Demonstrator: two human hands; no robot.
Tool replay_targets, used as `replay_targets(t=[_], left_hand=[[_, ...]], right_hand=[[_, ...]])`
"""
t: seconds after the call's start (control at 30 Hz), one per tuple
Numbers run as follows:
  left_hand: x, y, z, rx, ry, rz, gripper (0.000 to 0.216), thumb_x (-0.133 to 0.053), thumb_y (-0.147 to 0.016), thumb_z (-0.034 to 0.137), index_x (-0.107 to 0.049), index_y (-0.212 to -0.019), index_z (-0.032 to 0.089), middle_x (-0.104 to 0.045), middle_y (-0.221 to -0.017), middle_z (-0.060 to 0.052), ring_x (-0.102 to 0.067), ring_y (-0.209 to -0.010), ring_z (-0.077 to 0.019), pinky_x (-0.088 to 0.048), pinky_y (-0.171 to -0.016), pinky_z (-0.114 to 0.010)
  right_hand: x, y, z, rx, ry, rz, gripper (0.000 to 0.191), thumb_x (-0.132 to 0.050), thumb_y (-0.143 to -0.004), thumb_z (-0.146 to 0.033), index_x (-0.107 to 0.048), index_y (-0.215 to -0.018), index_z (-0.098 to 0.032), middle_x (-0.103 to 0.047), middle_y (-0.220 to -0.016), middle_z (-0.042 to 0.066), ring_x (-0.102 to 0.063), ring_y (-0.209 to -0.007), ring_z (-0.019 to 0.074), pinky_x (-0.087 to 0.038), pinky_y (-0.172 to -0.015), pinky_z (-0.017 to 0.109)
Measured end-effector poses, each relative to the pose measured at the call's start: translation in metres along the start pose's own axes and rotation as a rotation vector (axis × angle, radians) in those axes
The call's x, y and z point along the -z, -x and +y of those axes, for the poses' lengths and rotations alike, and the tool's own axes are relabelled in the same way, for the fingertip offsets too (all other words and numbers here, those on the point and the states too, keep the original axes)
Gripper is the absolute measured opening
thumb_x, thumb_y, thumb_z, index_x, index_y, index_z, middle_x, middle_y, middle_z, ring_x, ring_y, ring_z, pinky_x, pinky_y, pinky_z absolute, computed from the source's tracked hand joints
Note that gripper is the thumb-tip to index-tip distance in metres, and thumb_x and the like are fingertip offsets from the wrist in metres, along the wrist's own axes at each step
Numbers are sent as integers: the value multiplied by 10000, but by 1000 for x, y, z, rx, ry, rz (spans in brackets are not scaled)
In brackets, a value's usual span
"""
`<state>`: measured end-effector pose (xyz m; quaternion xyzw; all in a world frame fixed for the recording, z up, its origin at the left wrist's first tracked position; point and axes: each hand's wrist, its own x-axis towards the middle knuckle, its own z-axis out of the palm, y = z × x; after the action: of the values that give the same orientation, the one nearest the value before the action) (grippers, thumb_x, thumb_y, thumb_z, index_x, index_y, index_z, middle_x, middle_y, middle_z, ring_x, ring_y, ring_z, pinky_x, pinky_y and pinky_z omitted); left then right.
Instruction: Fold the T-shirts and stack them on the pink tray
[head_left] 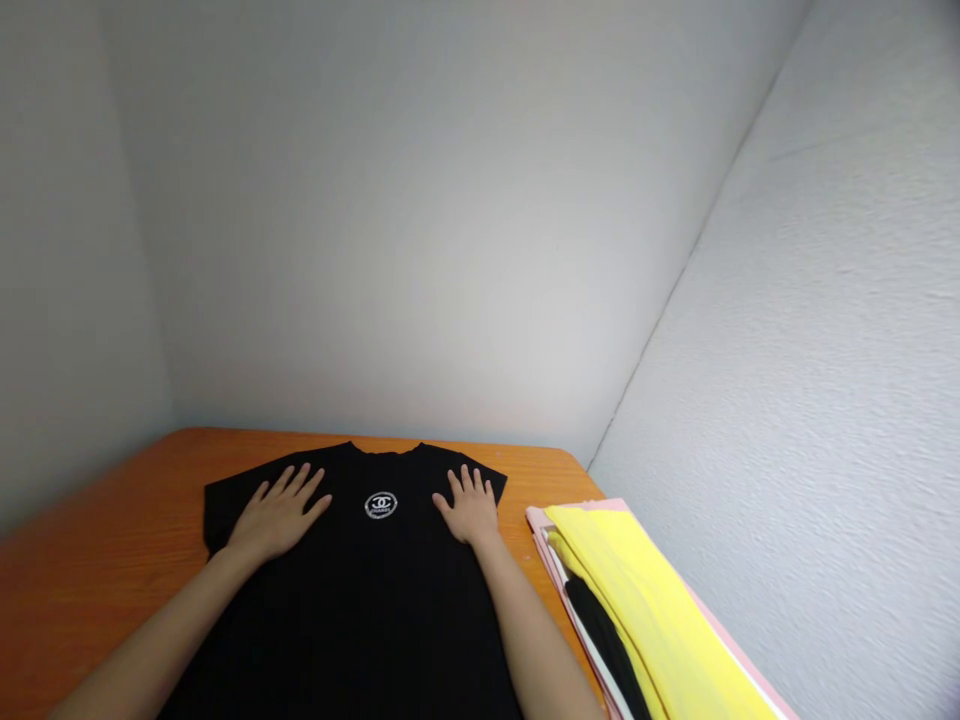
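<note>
A black T-shirt [367,600] lies spread flat, its neckline toward the far edge and a round white logo [381,505] on the chest. My left hand [276,515] rests palm down with fingers spread on the shirt's left side, near the left sleeve. On the opposite side, my right hand [470,505] also lies flat and spread, close to the right sleeve. Neither hand grips the fabric. The shirt's lower end runs out of view at the bottom.
The wooden table [97,560] meets a pale wall [420,250] at the back. To the right sits a stack of folded clothes, with a yellow garment [652,600] on top and pink, white and black cloth below. A textured wall [825,350] rises beside it.
</note>
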<state>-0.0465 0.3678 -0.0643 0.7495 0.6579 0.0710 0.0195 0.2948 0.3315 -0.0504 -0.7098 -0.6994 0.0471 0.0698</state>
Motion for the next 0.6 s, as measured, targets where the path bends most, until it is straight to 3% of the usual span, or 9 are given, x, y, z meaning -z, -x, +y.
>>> replay_targets(t=[0.6], left_hand=[[-3,1,-2,-21,-12,-9,693,-247,-911,592,-231,-1510,245,-174,-1612,-44,-124,-1491,-275,-157,-1184,-507]], right_hand=[[4,9,-1,5,1,8,762,-169,-929,-697,-235,-1537,-241,-101,-1616,71,-50,-1483,310,-65,-1163,517]])
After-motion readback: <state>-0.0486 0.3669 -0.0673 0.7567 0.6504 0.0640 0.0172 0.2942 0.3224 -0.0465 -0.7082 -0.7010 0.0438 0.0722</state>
